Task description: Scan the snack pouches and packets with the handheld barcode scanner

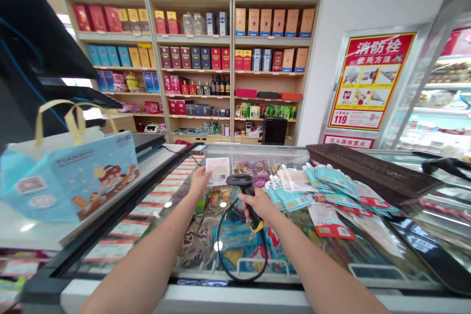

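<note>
Pinched at its left edge, a flat whitish packet with a small barcode is in my left hand, over the glass top of a chest freezer. My right hand is wrapped round the handle of a black and yellow barcode scanner. The scanner's head is close to the packet's lower right corner. Its black cable loops down over the glass. To the right of my right hand lie several blue spouted pouches, white packets and red-and-white packets.
A brown wicker basket stands behind the pouches at the right. On the left counter sits a light blue shopping bag below a dark monitor. Shelves of boxed goods line the back wall. Packaged frozen goods show through the glass.
</note>
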`<move>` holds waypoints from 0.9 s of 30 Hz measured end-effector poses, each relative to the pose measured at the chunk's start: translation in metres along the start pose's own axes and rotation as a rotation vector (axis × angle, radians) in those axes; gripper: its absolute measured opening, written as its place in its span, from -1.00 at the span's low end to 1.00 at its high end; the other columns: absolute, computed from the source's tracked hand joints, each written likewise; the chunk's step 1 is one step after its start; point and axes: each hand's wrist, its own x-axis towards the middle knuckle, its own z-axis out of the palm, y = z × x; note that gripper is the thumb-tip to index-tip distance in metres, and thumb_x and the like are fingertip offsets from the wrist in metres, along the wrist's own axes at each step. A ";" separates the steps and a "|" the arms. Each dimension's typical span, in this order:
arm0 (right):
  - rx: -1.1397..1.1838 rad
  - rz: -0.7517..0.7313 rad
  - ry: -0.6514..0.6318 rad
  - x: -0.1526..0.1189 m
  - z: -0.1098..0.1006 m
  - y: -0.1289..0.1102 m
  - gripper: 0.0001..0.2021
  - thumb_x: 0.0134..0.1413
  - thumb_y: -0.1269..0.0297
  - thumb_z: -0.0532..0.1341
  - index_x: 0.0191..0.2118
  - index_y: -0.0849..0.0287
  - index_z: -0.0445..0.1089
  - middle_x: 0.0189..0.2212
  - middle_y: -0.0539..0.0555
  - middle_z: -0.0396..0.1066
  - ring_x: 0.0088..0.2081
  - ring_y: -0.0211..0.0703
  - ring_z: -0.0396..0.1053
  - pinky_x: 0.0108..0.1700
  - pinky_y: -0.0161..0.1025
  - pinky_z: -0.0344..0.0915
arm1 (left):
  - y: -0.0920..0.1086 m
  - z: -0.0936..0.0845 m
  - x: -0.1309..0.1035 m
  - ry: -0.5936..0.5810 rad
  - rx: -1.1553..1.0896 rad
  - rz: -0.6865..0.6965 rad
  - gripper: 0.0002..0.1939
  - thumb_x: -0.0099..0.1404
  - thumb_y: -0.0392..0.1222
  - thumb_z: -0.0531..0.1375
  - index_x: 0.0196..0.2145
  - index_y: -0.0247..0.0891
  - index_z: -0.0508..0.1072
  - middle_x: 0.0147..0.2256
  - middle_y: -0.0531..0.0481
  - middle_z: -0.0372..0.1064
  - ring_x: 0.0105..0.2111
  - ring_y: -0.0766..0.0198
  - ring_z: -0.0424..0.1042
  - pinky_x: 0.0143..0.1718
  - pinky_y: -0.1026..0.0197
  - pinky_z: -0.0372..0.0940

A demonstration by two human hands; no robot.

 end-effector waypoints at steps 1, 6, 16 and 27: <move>0.003 -0.002 -0.001 0.000 0.000 -0.002 -0.70 -0.18 0.10 0.34 -0.49 0.16 0.24 -0.77 -0.14 0.24 -0.78 -0.36 0.15 -0.73 -0.38 0.20 | 0.001 0.000 0.000 0.008 -0.002 -0.001 -0.69 -0.13 -0.18 0.27 -0.36 -0.29 0.38 -0.58 0.07 0.41 -0.52 0.21 0.46 -0.49 0.24 0.32; 0.118 -0.042 0.006 0.001 -0.017 -0.015 -0.65 -0.21 0.04 0.35 -0.51 0.19 0.25 -0.74 -0.12 0.26 -0.74 -0.36 0.20 -0.69 -0.37 0.25 | 0.005 0.016 -0.005 0.111 -0.097 -0.007 -0.76 -0.13 -0.22 0.22 -0.41 -0.27 0.35 -0.60 0.10 0.38 -0.56 0.26 0.43 -0.47 0.24 0.34; 0.215 -0.243 0.305 -0.053 -0.124 -0.050 -0.61 -0.29 0.06 0.39 -0.43 0.18 0.25 -0.69 -0.13 0.29 -0.72 -0.36 0.23 -0.69 -0.37 0.27 | 0.001 0.164 -0.041 -0.104 -0.109 -0.096 -0.70 -0.03 -0.29 0.25 -0.27 -0.32 0.38 -0.50 0.05 0.42 -0.55 0.29 0.43 -0.48 0.23 0.35; 0.331 -0.402 0.640 -0.121 -0.218 -0.060 -0.57 -0.33 0.10 0.41 -0.34 0.16 0.27 -0.68 -0.13 0.30 -0.71 -0.34 0.20 -0.69 -0.35 0.25 | -0.003 0.376 -0.099 -0.408 0.244 0.076 -0.52 0.01 -0.42 0.23 -0.05 -0.33 0.37 -0.33 -0.11 0.48 -0.31 0.14 0.49 -0.27 0.17 0.35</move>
